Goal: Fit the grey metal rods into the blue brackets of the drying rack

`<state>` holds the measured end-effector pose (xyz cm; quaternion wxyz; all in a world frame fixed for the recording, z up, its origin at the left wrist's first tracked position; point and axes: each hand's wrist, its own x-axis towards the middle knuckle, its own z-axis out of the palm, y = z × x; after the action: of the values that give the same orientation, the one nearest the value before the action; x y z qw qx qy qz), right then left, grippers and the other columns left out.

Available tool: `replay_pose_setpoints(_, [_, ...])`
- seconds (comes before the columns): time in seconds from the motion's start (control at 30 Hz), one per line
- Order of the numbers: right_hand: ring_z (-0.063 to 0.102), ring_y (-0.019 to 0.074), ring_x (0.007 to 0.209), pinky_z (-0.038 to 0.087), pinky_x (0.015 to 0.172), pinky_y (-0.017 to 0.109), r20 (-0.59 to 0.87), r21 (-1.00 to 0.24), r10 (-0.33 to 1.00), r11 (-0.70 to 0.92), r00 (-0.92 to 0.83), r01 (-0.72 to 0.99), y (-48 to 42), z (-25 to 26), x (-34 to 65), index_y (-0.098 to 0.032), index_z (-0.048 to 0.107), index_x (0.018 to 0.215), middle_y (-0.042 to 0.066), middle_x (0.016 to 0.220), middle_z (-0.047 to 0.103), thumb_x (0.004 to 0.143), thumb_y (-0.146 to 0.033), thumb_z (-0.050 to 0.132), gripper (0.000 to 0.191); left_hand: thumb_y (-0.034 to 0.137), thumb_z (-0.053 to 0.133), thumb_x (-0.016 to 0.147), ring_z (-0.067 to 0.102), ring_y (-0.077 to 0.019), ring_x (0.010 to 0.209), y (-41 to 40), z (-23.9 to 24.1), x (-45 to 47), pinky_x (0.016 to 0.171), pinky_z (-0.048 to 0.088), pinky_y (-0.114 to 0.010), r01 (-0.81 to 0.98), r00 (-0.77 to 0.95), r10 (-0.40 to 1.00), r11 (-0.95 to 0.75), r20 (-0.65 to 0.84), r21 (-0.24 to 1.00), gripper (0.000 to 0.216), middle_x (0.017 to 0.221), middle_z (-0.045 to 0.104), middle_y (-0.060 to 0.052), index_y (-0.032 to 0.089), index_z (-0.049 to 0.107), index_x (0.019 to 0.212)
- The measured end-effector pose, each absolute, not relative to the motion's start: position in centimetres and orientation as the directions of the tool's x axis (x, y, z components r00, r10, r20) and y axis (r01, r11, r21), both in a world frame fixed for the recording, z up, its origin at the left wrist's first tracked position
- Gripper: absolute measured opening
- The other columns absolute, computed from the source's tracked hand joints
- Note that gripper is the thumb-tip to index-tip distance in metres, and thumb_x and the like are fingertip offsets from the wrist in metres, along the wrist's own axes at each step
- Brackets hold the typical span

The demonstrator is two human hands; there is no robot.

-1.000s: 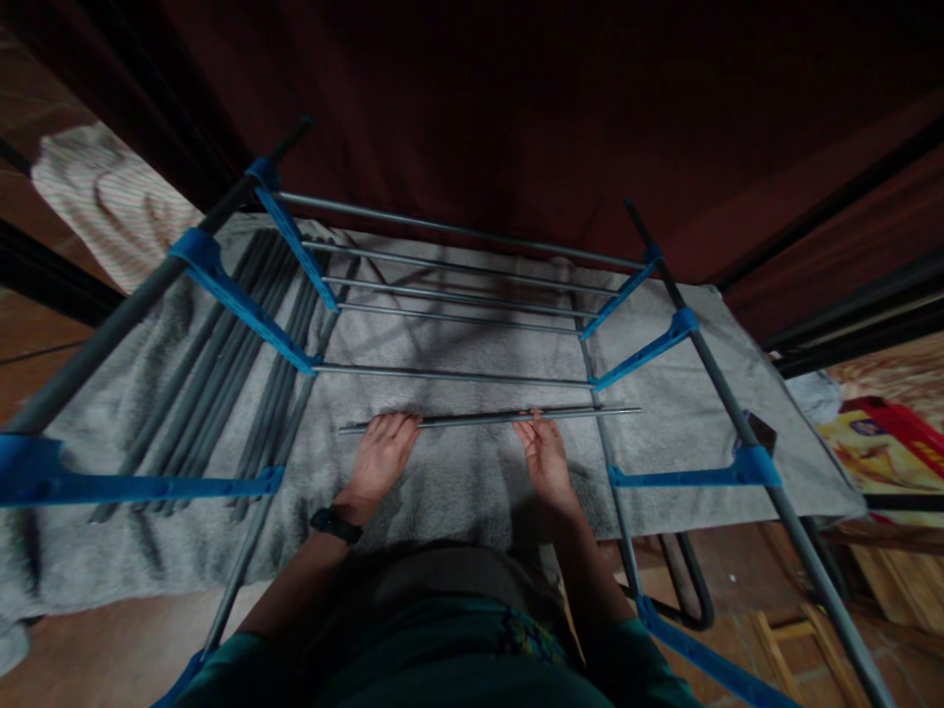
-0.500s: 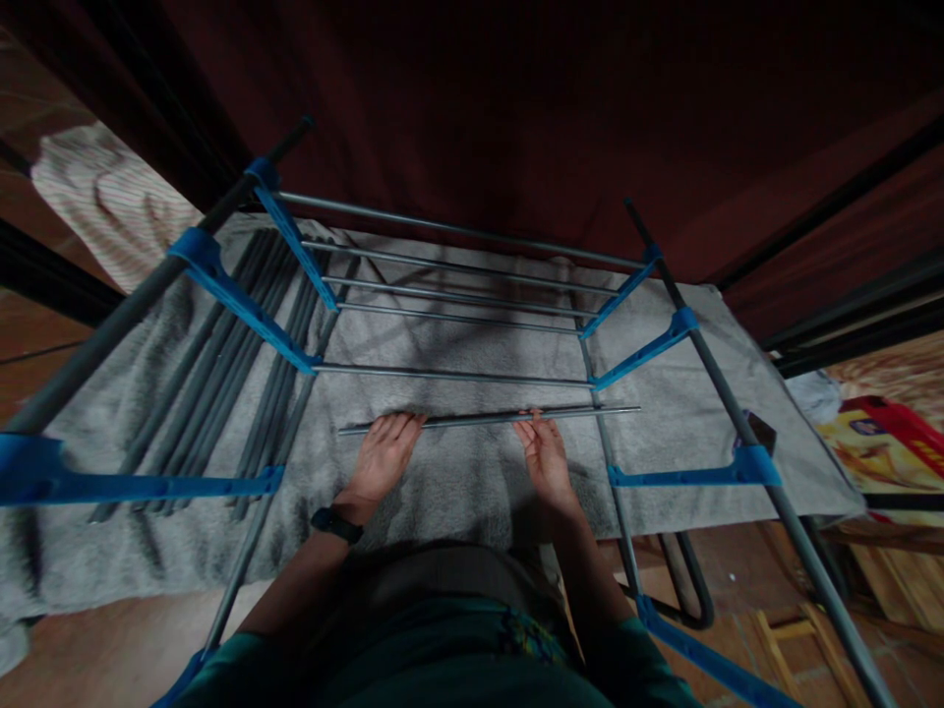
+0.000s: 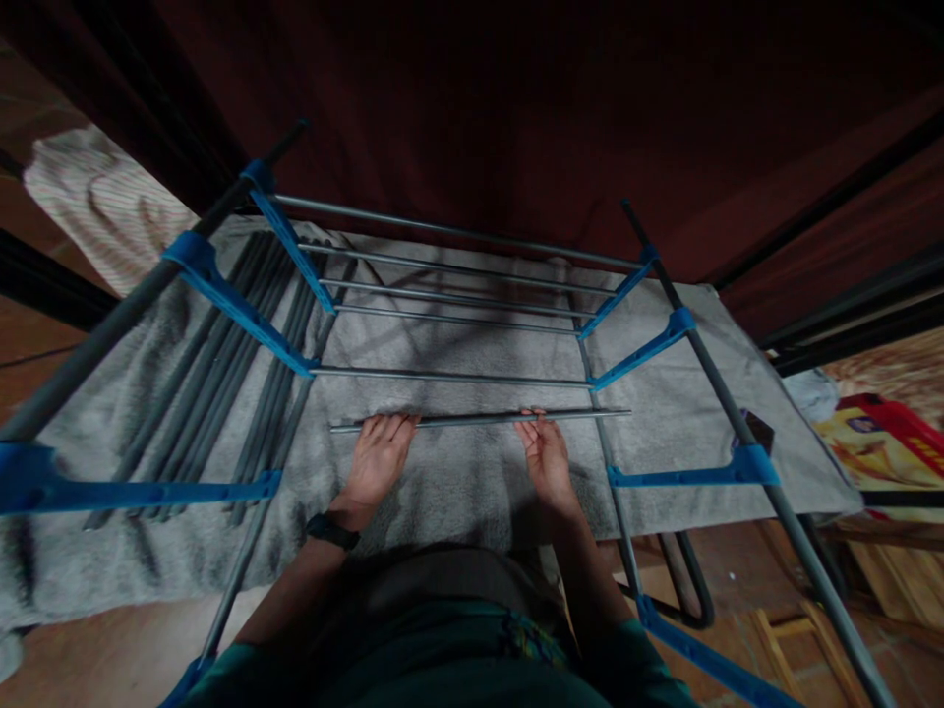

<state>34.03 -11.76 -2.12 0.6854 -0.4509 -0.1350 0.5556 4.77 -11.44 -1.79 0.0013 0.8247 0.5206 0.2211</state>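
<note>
A loose grey metal tube (image 3: 464, 421) runs crosswise in front of me, gripped at two places. My left hand (image 3: 382, 452) is closed over its left part, palm down. With palm turned up, my right hand (image 3: 544, 452) pinches it right of the middle. Around my hands stands a rack frame of grey tubes with blue plastic brackets (image 3: 228, 305) on the left and more blue brackets (image 3: 641, 349) on the right. Several crossbars (image 3: 457, 376) join the two sides beyond the held tube. The tube's right end reaches past the inner right upright (image 3: 601, 433).
Several loose grey tubes (image 3: 213, 393) lie side by side at the left on a grey cloth (image 3: 472, 501) covering the table. A small dark object (image 3: 756, 431) rests near the right uprights. Farther right is a red and yellow package (image 3: 877, 433). A dark red curtain (image 3: 472, 118) hangs behind.
The held tube has shifted slightly left, along with my left hand. My right hand stays nearly in place, still on the tube.
</note>
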Motion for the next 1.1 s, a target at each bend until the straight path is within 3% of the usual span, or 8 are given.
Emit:
replay_pose_setpoints(0.53, [0.069,0.0149,0.097,0.049,0.102,0.039,-0.298,-0.783,0.836,0.061,0.46,-0.619,-10.8,-1.5,37.2,-0.025,0.066,0.085,-0.001,0.095,0.072,0.076,-0.019,0.07,0.012,0.029,0.038,0.098,0.06,-0.0289,0.094,-10.9,0.4,0.8,0.092,0.039,-0.045,0.94,0.247,0.903,-0.311,0.352,0.138,0.032,0.096,0.068,-0.011,0.02,0.064,0.115])
replay_pose_setpoints(0.9, [0.069,0.0116,0.076,0.053,0.093,0.034,-0.368,-0.785,0.764,0.05,0.53,-0.618,-11.3,-1.9,39.0,-0.023,0.063,0.076,-0.004,0.075,0.07,0.077,-0.024,0.073,0.01,0.024,0.038,0.098,0.059,-0.0271,0.092,-11.4,0.0,3.2,0.086,0.041,-0.041,0.901,0.355,0.868,-0.417,0.347,0.122,0.029,0.093,0.067,-0.01,0.017,0.065,0.108])
replay_pose_setpoints(1.1, [0.069,0.0118,0.084,0.052,0.095,0.034,-0.352,-0.781,0.792,0.046,0.5,-0.623,-11.2,-1.9,39.0,-0.023,0.065,0.084,-0.003,0.084,0.072,0.079,-0.024,0.07,0.007,0.026,0.04,0.098,0.06,-0.027,0.094,-11.4,0.1,3.1,0.089,0.041,-0.042,0.892,0.335,0.872,-0.416,0.358,0.179,0.029,0.097,0.069,-0.011,0.018,0.066,0.105])
